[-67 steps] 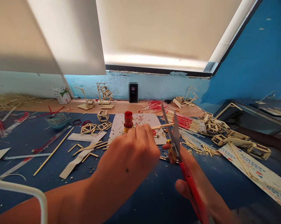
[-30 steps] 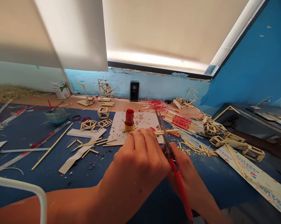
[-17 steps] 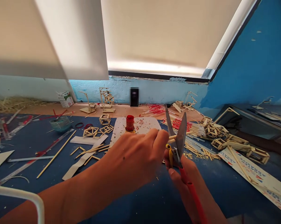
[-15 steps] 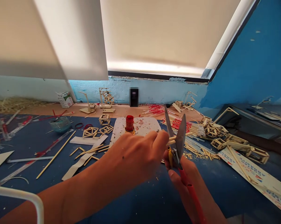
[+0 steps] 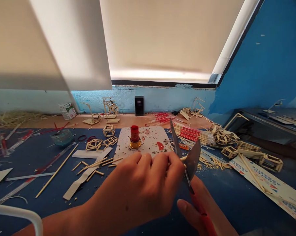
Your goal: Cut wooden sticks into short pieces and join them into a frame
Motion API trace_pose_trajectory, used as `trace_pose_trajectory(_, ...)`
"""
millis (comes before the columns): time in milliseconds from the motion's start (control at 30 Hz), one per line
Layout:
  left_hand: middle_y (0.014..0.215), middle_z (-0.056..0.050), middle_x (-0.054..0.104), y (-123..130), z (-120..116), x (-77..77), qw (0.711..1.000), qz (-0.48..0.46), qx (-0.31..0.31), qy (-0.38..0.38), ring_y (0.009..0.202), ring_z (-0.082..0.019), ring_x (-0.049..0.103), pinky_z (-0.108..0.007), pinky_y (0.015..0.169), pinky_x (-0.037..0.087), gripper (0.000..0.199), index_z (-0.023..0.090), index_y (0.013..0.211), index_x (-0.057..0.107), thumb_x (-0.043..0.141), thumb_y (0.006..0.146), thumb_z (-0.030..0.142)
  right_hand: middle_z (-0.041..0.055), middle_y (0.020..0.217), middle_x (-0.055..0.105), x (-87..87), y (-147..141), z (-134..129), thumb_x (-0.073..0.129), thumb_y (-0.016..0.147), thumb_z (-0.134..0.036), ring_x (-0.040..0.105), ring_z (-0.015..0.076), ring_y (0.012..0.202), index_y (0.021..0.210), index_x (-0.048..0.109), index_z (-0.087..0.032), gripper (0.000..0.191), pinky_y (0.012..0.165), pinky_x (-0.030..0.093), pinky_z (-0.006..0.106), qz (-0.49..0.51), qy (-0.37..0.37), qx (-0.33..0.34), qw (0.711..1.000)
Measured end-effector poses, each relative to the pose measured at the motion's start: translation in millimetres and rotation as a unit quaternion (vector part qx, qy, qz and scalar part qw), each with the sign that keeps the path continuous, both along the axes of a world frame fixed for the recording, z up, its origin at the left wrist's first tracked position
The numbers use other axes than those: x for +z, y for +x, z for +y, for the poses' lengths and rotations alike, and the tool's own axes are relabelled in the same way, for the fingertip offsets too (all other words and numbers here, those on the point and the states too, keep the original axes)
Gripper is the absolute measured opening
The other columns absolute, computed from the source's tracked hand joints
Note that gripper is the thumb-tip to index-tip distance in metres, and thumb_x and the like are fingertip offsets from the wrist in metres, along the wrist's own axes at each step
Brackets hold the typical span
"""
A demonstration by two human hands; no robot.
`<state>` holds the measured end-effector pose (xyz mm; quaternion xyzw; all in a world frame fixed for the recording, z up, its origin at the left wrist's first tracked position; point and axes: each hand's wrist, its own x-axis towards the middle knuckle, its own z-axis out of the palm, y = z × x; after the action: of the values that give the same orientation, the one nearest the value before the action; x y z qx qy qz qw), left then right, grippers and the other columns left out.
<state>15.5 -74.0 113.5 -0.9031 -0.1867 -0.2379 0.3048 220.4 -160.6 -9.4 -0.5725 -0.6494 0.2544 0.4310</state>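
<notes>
My left hand (image 5: 145,180) is closed, knuckles up, around a thin wooden stick (image 5: 183,158). Only a short pale piece of it shows past the fingers, between the scissor blades near their pivot; my palm hides the rest. In my right hand (image 5: 197,200) are scissors (image 5: 193,160) with red handles, their blades pointing up and spread apart. My left fingers are right beside the blades. Part of the right-hand grip is hidden behind my left hand and the scissors.
A white board (image 5: 153,134) with debris carries a red-topped bottle (image 5: 135,134). Left lie cut sticks (image 5: 96,167), small stick frames (image 5: 108,130) and a glass bowl (image 5: 63,137). Right are red-wrapped sticks (image 5: 192,131), more stick structures (image 5: 221,136) and a printed sheet (image 5: 273,191).
My left hand has come lower and closer to me, up against the blades. The scissors have tilted and spread wider. The stick length that stuck out past the blades no longer shows.
</notes>
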Motion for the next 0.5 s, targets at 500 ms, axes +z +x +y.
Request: trace_pose_trajectory(500, 0.070, 0.001, 0.065, 2.1, 3.3, 0.0, 0.999, -0.031, -0.015, -0.031, 0.048, -0.016, 0.062, -0.030, 0.040, 0.043, 0.031, 0.012, 0.103, 0.057, 0.028, 0.098, 0.001, 0.0106, 0.115, 0.070, -0.1, -11.6, 11.1, 0.055, 0.094, -0.048, 0.067, 0.0326, 0.096, 0.134, 0.060, -0.026, 0.046, 0.081, 0.058, 0.043, 0.005, 0.006, -0.066, 0.998)
